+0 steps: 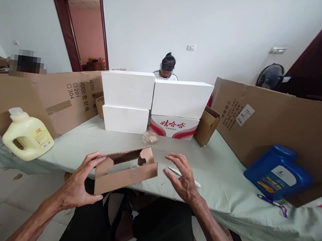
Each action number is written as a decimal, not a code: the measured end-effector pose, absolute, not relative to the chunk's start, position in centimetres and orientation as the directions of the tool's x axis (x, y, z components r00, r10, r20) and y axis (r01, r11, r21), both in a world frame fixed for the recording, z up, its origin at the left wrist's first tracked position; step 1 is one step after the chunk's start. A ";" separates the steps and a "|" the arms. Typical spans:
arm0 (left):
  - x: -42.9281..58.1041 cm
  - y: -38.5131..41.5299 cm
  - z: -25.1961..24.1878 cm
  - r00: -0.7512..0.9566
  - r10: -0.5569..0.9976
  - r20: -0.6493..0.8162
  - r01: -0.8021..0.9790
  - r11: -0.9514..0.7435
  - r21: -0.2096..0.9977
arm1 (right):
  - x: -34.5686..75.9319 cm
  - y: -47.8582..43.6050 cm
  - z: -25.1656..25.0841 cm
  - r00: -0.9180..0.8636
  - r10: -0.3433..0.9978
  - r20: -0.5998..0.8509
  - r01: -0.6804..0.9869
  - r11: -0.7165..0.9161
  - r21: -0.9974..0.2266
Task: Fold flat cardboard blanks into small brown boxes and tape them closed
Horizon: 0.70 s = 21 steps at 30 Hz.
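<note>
My left hand [85,179] grips the left end of a small brown cardboard box [130,179], thumb at the lower front corner and fingers on the far upper edge. The box is tilted over the near table edge, with its wide side facing up and uncovered. Just right of it, my right hand [181,178] is apart from the box, fingers spread and nothing in them. A slim white and silver tool [174,171], perhaps a knife, lies on the cloth partly behind the right hand. A crumpled clear plastic bundle [150,137] rests farther back.
White boxes [126,89] are stacked at the back centre, one with red print [174,126]. Large cardboard panels [269,122] stand at both sides. A yellow jug [28,135] is left, a blue bottle [279,172] and purple-corded pen [272,202] right. A person [167,68] sits beyond.
</note>
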State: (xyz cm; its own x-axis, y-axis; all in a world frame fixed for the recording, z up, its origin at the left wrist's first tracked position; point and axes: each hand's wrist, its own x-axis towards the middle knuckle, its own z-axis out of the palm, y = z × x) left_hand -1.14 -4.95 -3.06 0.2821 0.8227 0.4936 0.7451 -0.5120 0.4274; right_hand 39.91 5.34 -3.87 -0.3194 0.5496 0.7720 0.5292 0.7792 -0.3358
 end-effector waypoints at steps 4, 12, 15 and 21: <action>-1.3 -4.5 -3.8 0.207 0.872 0.443 0.711 -0.445 0.544 | 35.4 3.0 0.7 -0.571 0.415 0.708 0.351 0.903 -0.246; -1.8 -3.1 -2.3 0.184 0.866 0.466 0.803 -0.405 0.436 | 33.9 5.1 -0.1 -0.658 0.549 0.515 0.460 0.835 -0.302; 0.2 -3.8 0.6 0.229 0.751 0.619 0.823 -0.489 0.289 | 33.7 5.2 -0.1 -0.642 0.573 0.509 0.486 0.818 -0.308; 5.4 -1.4 4.8 0.392 0.835 0.385 0.800 -0.516 0.305 | 33.0 4.6 0.5 -0.655 0.566 0.500 0.497 0.822 -0.278</action>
